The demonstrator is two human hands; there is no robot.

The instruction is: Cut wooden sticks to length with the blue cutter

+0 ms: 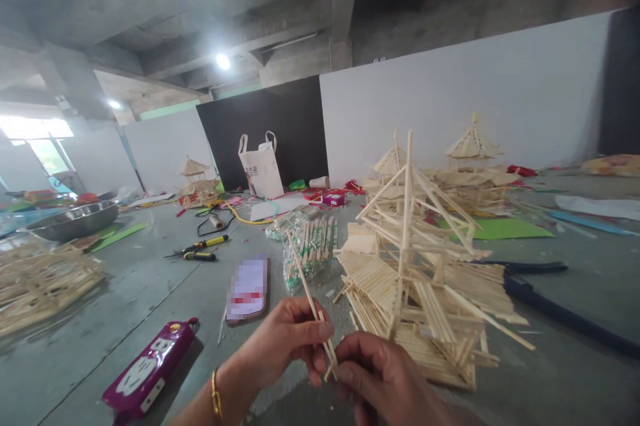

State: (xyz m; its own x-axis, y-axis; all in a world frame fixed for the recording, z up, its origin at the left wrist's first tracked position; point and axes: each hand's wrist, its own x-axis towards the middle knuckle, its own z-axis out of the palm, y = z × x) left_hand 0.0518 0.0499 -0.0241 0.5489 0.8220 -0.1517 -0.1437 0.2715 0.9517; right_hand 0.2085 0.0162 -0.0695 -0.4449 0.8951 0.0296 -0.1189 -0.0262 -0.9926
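Two hands meet at the near edge, both pinching one thin wooden stick (306,289) that slants up and to the left. The left hand (285,339) has fingers curled shut around its lower part; the right hand (380,379) is closed on its bottom end, knuckles up. Just right and beyond stands one stick tower model (415,266). Three more such models sit farther off. One bag of sticks (307,246) lies just behind the hands.

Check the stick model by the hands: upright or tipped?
Upright. The stick model rests flat on the floor; its central stick rises roughly vertical, roof sticks sloping down from it.
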